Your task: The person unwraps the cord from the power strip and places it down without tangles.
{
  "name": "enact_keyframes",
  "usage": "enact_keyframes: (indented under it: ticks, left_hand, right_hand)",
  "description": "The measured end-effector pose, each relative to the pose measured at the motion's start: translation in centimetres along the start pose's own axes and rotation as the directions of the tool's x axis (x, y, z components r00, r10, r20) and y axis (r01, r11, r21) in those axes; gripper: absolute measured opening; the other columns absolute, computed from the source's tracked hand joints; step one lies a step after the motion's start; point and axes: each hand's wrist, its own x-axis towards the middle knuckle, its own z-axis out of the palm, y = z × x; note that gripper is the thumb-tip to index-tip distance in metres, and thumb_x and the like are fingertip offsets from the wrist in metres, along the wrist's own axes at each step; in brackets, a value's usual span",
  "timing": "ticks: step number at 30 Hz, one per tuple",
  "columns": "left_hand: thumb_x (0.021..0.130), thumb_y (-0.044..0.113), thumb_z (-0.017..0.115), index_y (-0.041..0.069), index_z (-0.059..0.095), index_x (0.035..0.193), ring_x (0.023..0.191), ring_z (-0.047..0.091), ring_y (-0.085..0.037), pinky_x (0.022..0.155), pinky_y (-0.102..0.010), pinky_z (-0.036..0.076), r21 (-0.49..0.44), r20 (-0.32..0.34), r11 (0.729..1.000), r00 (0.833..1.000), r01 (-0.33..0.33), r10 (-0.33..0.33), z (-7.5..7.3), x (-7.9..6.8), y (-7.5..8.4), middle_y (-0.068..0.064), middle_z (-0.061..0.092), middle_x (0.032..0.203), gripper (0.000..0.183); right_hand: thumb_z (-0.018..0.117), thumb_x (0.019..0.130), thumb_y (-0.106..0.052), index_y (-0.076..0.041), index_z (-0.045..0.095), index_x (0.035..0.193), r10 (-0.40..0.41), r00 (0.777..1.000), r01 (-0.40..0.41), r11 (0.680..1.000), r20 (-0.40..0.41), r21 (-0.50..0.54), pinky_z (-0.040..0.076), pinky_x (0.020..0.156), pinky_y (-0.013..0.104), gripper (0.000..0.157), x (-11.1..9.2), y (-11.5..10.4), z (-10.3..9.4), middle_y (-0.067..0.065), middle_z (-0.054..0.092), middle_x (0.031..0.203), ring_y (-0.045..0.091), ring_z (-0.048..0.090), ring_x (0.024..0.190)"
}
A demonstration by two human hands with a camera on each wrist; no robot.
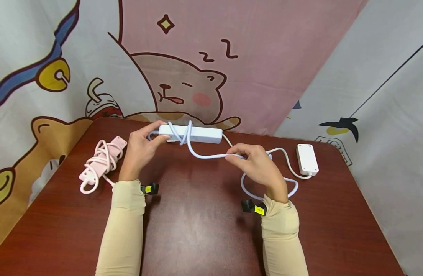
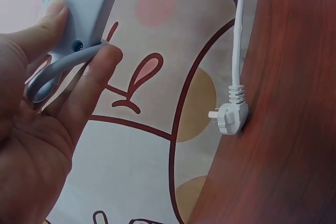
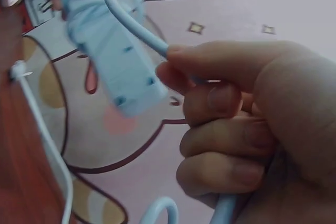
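Observation:
A light blue power strip [image 1: 206,135] is held up over the far side of the table, its cord [image 1: 207,156] looped around its left half. My left hand [image 1: 141,148] grips the strip's left end, thumb on one face and fingers behind. In the left wrist view, the cord [image 2: 63,66] bends back from that end beside the fingers. Pinched between thumb and forefinger of my right hand [image 1: 258,165] is the same cord, running from the strip; the other fingers curl in. More of it hangs in a loop below this hand. The right wrist view shows the strip's screw-holed underside [image 3: 123,69].
To the left lies a pink power strip [image 1: 100,163] wrapped in its own cord. A white power strip [image 1: 307,158] lies at the right back, and its cord trails behind to a white plug [image 2: 231,119] near the table's far edge. A printed curtain [image 1: 266,69] hangs behind the table [image 1: 194,230].

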Motion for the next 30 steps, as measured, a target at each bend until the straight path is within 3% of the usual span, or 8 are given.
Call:
enact_keyframes:
  ticks: [6, 10, 18, 24, 30]
  left_hand:
    - [0.087, 0.022, 0.08, 0.018, 0.073, 0.122, 0.081, 0.062, -0.009, 0.069, -0.015, 0.047, 0.036, 0.023, 0.999, 0.999, -0.032, 0.031, 0.4, 0.0, 0.1, -0.006, 0.076, 0.102, 0.036]
    - [0.086, 0.021, 0.081, 0.018, 0.073, 0.12, 0.084, 0.061, -0.01, 0.07, -0.017, 0.046, 0.037, 0.043, 0.998, 0.998, -0.051, 0.05, 0.8, 0.0, 0.3, -0.004, 0.075, 0.105, 0.035]
    - [0.085, 0.018, 0.083, 0.017, 0.074, 0.12, 0.096, 0.059, -0.02, 0.074, -0.022, 0.046, 0.011, 0.091, 0.997, 0.993, -0.076, 0.075, 1.5, 0.0, 0.7, -0.005, 0.073, 0.117, 0.036]
    - [0.088, 0.023, 0.08, 0.02, 0.073, 0.12, 0.087, 0.062, -0.02, 0.071, -0.02, 0.047, -0.059, 0.167, 0.997, 0.984, -0.053, 0.063, 1.6, -0.1, 1.0, -0.003, 0.072, 0.11, 0.033]
    - [0.088, 0.02, 0.08, 0.019, 0.073, 0.119, 0.08, 0.071, -0.022, 0.072, -0.02, 0.054, -0.186, 0.231, 0.983, 0.972, 0.008, 0.036, 1.5, -0.2, 1.3, -0.005, 0.07, 0.106, 0.032]
  right_hand:
    - [0.073, 0.095, -0.018, -0.014, 0.077, 0.097, -0.034, 0.991, 0.046, 0.994, -0.13, 0.095, 0.043, 0.064, 0.021, 0.006, -0.5, -0.6, -0.7, 0.0, 0.068, 0.081, 0.007, 0.051, 0.069]
    - [0.072, 0.095, -0.011, -0.007, 0.076, 0.099, -0.043, 0.968, 0.077, 0.989, -0.249, 0.128, 0.042, 0.065, 0.019, 0.007, -0.4, -0.5, -0.8, -0.002, 0.065, 0.08, 0.005, 0.05, 0.07]
    - [0.068, 0.098, -0.012, -0.002, 0.075, 0.098, 0.013, 0.89, 0.074, 0.982, -0.456, 0.172, 0.037, 0.054, 0.019, 0.012, -0.2, -0.3, -0.9, -0.012, 0.054, 0.067, 0.001, 0.044, 0.058]
    - [0.069, 0.098, -0.016, 0.001, 0.075, 0.097, 0.068, 0.815, 0.049, 0.982, -0.576, 0.185, 0.034, 0.051, 0.018, 0.017, -0.1, -0.1, -1.3, -0.017, 0.053, 0.065, -0.002, 0.04, 0.053]
    - [0.07, 0.098, -0.022, 0.0, 0.077, 0.097, 0.16, 0.754, -0.036, 0.979, -0.638, 0.203, 0.038, 0.057, 0.018, 0.023, 0.0, 0.4, -1.4, -0.022, 0.057, 0.065, -0.001, 0.045, 0.059]
